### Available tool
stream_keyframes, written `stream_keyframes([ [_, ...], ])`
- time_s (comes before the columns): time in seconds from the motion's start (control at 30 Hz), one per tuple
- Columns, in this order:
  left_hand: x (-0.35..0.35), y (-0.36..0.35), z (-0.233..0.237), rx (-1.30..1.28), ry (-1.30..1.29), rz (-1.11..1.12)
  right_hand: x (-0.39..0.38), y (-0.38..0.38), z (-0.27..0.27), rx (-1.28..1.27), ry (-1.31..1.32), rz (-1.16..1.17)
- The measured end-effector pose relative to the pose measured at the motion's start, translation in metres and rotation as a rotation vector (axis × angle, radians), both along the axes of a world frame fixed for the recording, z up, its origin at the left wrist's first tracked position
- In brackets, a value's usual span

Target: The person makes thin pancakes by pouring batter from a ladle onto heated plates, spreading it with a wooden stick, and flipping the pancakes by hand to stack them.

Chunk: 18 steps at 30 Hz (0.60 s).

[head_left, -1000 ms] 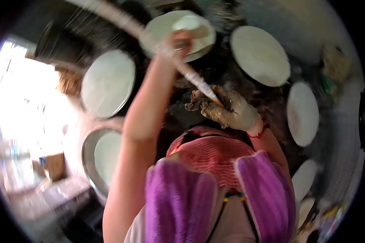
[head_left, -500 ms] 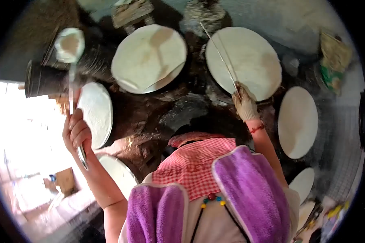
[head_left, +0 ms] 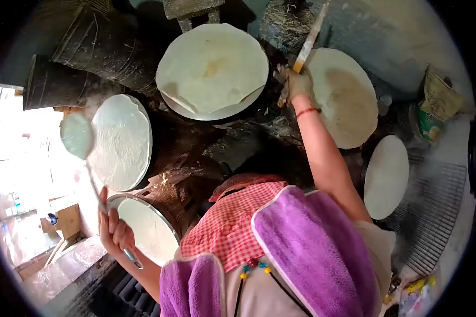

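My left hand [head_left: 116, 230] is closed round the handle of a metal ladle [head_left: 76, 136], whose bowl hangs near the left round sheet [head_left: 120, 142]. Gloved, my right hand [head_left: 297, 84] grips a long flat stick [head_left: 312, 38] that points up and away. That hand is between the upper middle sheet [head_left: 211, 68], whose front edge is lifted and folded, and the upper right sheet [head_left: 344, 100]. Another pale round [head_left: 148, 230] lies close to my left forearm. A further one [head_left: 387, 177] is to the right of my right arm.
Dark barrels [head_left: 98, 50] lie at the upper left. A wooden stool [head_left: 193, 8] is behind the upper middle sheet. At the right are a green and tan bag [head_left: 438, 105] and a ribbed rack [head_left: 436, 211]. A cardboard box [head_left: 66, 219] sits at the lower left.
My left hand and the ladle have moved down. My right hand has shifted up and left, and the stick is swung to point up and right. The view has shifted too.
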State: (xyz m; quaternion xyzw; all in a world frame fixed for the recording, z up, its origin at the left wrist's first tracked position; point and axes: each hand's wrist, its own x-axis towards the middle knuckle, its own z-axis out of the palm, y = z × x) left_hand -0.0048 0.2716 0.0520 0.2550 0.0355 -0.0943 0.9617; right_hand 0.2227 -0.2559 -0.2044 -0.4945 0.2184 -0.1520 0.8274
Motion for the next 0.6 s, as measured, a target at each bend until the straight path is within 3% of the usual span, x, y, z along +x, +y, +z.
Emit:
stream_keyframes([
  [0.03,-0.002,0.014,-0.006,0.282,-0.135,-0.048,0.012,0.005,0.025,0.201,-0.023,-0.008],
  [0.07,-0.002,0.018,-0.009,0.27,-0.134,-0.048,0.008,0.027,0.083,-0.151,0.233,0.066],
  [0.13,0.001,0.026,-0.006,0.242,0.003,-0.028,0.023,0.04,0.112,-0.318,0.383,0.126],
  [0.17,0.006,0.019,0.004,-0.078,0.114,-0.024,0.028,0.046,0.118,-0.473,0.533,0.182],
  [0.23,0.015,0.012,0.014,-0.547,0.344,0.049,0.034,0.048,0.103,-0.363,0.596,0.191],
  [0.3,0.016,0.03,-0.009,-0.494,0.407,0.007,0.039,0.04,0.051,-0.395,0.264,0.216],
  [0.33,0.017,0.031,-0.015,-0.473,0.404,-0.017,0.027,0.048,0.07,-0.399,0.376,0.264],
  [0.43,0.011,0.038,-0.02,-0.406,0.443,0.042,0.025,0.05,0.059,-0.425,0.393,0.187],
  [0.47,0.009,0.041,-0.017,-0.408,0.443,0.038,0.02,0.055,0.078,-0.488,0.554,0.186],
  [0.53,0.007,0.05,-0.006,-0.16,0.29,-0.05,0.026,0.062,0.083,-0.419,0.532,0.159],
  [0.57,0.005,0.055,0.002,-0.211,0.228,-0.075,0.027,0.064,0.088,-0.347,0.513,0.134],
  [0.6,0.01,0.064,0.001,-0.214,0.09,-0.114,0.025,0.064,0.096,-0.532,0.505,0.137],
])
